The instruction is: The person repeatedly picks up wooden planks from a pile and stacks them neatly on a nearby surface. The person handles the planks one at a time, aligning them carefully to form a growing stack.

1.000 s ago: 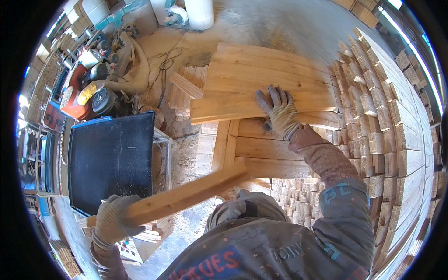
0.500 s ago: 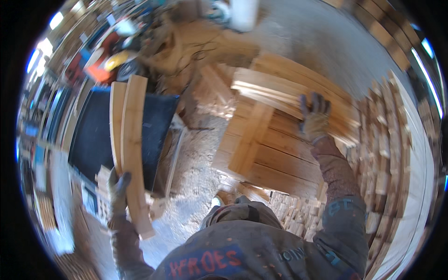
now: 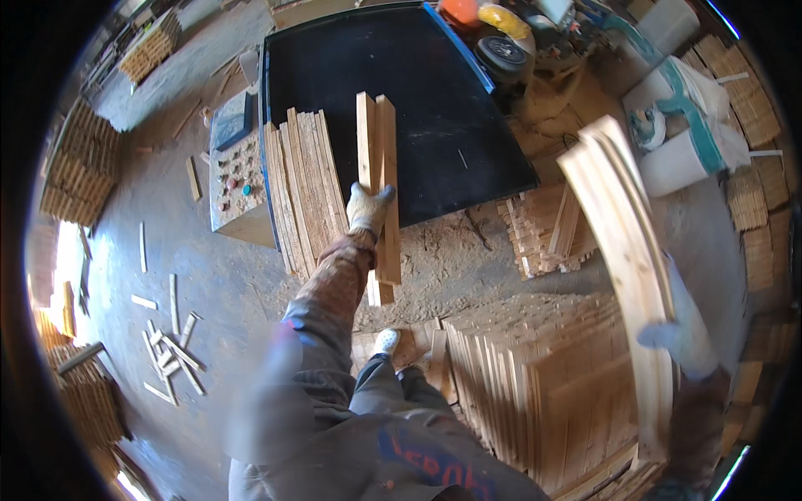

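Over the near edge of the black worktop point(image 3: 434, 100), the left hand point(image 3: 368, 207) has its grip closed around a pair of boards point(image 3: 387, 163), just beside a row of strips point(image 3: 301, 179). To the right, the right hand point(image 3: 681, 330) has its grip wrapped around a bundle of longer boards point(image 3: 632, 275), near a wooden stack point(image 3: 535, 376).

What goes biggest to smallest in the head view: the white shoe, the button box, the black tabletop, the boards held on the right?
1. Black tabletop
2. Boards held on the right, probably nearer the camera
3. Button box
4. White shoe
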Available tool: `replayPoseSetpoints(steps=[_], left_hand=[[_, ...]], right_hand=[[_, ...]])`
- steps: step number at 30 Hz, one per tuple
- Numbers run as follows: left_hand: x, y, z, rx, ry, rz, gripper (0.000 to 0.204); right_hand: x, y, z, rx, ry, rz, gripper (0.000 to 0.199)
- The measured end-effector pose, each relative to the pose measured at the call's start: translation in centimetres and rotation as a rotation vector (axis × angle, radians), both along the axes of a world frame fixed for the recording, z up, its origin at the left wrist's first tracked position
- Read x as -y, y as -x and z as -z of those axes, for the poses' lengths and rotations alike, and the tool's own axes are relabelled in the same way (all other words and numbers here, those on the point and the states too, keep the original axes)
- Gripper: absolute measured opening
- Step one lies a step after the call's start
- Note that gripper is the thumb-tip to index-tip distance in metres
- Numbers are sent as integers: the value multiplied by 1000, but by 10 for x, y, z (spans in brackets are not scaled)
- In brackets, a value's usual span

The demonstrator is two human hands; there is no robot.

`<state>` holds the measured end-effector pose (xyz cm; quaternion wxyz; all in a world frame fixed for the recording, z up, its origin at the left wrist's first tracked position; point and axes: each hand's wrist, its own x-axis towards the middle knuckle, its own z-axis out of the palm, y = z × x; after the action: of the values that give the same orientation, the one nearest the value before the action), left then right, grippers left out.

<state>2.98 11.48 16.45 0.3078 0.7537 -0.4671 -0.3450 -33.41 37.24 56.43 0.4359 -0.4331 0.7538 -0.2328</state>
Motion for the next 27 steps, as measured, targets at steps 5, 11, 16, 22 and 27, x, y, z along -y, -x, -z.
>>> replayPoseSetpoints(steps=[5, 11, 16, 22, 27], left_hand=[[96, -40, 72, 256, -149, -151, 103], [85, -47, 129, 564, 79, 125, 97], [73, -82, 145, 435, 199, 46, 89], [76, -109, 148, 372, 243, 15, 83], [95, -63, 144, 814, 249, 294, 68]], right_hand=[[245, -104, 151, 21, 20, -532, 115], [420, -206, 377, -330, 65, -420, 122], [406, -296, 496, -429, -221, -299, 144], [399, -350, 505, -328, -107, -225, 109], [401, -244, 488, -97, 6, -473, 82]])
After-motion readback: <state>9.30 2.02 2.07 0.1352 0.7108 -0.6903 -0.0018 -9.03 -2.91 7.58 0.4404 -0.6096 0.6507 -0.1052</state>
